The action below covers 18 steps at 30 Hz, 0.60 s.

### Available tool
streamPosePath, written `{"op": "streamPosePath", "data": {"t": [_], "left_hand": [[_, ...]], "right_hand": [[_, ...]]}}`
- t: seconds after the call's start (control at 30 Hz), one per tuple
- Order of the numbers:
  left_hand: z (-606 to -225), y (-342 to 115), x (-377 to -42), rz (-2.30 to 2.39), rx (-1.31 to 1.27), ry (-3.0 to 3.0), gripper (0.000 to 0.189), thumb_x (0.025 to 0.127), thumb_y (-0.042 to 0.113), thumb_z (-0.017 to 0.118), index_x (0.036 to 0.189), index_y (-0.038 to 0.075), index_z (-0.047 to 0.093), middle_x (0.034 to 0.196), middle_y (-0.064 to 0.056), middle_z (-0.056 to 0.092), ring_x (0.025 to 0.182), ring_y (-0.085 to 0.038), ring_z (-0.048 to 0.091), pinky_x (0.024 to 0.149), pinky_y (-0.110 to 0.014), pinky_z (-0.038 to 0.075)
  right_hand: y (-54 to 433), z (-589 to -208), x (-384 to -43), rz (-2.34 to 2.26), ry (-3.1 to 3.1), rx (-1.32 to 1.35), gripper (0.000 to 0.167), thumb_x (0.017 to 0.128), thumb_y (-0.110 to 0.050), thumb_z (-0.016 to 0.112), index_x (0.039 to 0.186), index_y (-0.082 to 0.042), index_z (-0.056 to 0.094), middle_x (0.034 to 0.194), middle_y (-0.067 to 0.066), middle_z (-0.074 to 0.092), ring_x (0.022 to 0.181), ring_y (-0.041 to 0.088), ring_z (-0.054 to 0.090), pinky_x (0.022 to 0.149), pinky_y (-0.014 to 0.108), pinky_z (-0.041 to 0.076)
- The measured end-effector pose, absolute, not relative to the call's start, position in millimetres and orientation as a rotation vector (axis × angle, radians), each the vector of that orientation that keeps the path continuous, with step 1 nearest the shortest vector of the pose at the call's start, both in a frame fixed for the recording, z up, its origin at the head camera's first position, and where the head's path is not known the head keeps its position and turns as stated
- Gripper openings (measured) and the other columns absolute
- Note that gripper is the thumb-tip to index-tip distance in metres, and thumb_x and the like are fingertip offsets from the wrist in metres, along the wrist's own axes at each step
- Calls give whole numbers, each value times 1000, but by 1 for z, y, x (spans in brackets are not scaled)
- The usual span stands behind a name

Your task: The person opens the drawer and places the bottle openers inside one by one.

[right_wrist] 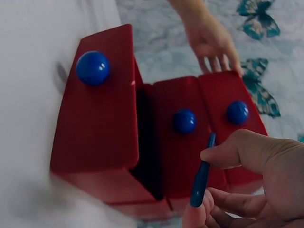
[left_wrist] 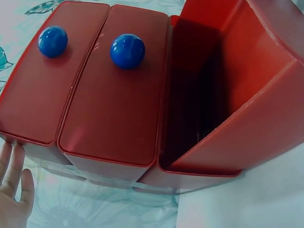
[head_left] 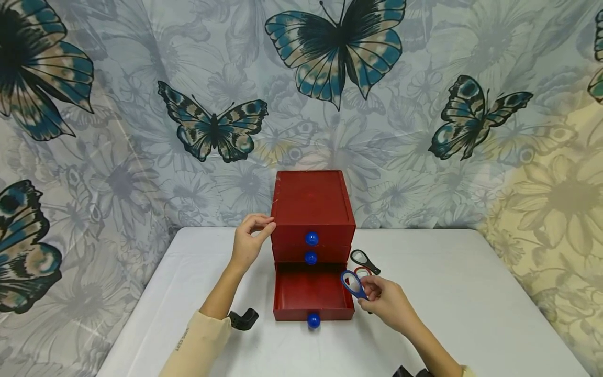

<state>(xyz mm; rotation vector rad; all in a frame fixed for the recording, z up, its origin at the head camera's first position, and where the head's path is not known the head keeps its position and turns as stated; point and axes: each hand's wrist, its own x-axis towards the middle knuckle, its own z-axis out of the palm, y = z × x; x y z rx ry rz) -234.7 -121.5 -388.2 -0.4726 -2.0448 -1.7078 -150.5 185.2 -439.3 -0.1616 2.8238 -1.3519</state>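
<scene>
L hand [head_left: 248, 245] loose, R hand [head_left: 387, 303] in a pinch

Person's L forearm [head_left: 220, 293] angles up & inward from lower L; L fingers [left_wrist: 13, 171] roughly straight, L thumb [left_wrist: 27, 187] apart from them. R forearm [head_left: 421, 337] slants in from lower R, w/ R hand nearer the body than L. R thumb [right_wrist: 232, 153] presses opp. bent R fingers [right_wrist: 237, 202]. Hands well apart.

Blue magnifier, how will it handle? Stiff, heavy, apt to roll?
The blue magnifier is probably stiff, its edge looking straight; likely light, as the right hand just pinches it; unlikely to roll, given its slim, flat profile.
</scene>
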Motion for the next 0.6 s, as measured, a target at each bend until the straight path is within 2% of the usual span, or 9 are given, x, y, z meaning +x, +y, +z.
{"op": "streamPosePath", "data": {"t": [0.23, 0.47, 0.6], "left_hand": [[-403, -120, -245, -1746, -444, -2046, 18, 85, -2, 71, 100, -11, 67, 111, -30, 58, 88, -3, 55, 86, -22, 49], [-394, -116, -237, -1719, -491, -2000, 15, 85, -5, 68, 97, -14, 64, 106, -30, 57, 86, 0, 55, 82, -16, 48], [-395, -115, -236, -1658, -512, -1994, 13, 85, -6, 68, 94, -14, 63, 105, -31, 57, 87, -3, 54, 82, -19, 50]], "right_hand": [[159, -441, -163, -1311, 2789, -295, 36, 71, 1, 76, 105, 4, 66, 77, 1, 57, 69, 9, 51, 59, 17, 45], [126, -443, -171, -1266, 2760, -361, 35, 71, -1, 77, 103, 4, 66, 74, 2, 57, 69, 12, 49, 57, 18, 42], [111, -449, -176, -1201, 2761, -435, 34, 72, -2, 78, 103, 4, 67, 72, 1, 55, 67, 12, 48, 56, 19, 40]]}}
